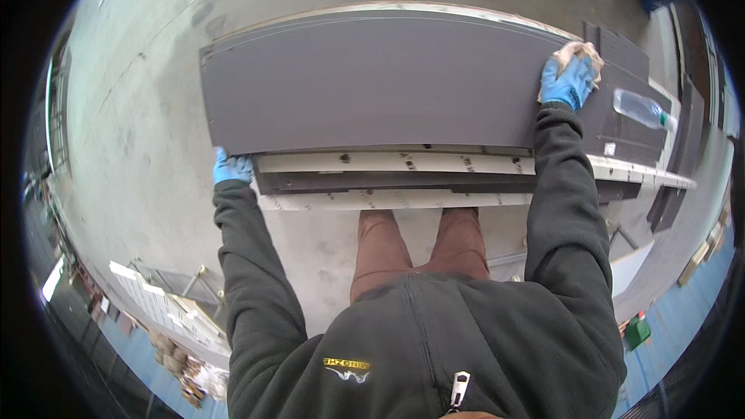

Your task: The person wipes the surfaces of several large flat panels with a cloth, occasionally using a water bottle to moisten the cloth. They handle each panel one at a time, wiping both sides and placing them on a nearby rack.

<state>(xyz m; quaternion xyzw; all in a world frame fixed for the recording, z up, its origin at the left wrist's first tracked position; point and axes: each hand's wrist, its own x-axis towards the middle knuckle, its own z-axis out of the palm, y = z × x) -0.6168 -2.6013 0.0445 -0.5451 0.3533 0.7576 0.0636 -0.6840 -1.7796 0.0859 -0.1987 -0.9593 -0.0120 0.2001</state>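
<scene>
A long dark grey panel (372,85) lies flat in front of me on top of other stacked boards. My left hand (233,168), in a blue glove, grips the panel's near left corner, the thumb up at the edge and the fingers partly hidden. At the panel's right end, my right hand (569,84), also blue-gloved, presses a crumpled beige rag (583,53) down on the surface. The rag bulges out past the fingertips. Just right of that hand, a clear plastic bottle (640,109) with a green-and-white cap lies on its side on a dark board.
Pale boards with dark marks (403,161) show under the panel's near edge. More dark boards (621,54) reach out to the right. Grey concrete floor (140,101) spreads left and beyond. A light-coloured rack (174,299) stands at lower left, and a green container (637,331) at lower right.
</scene>
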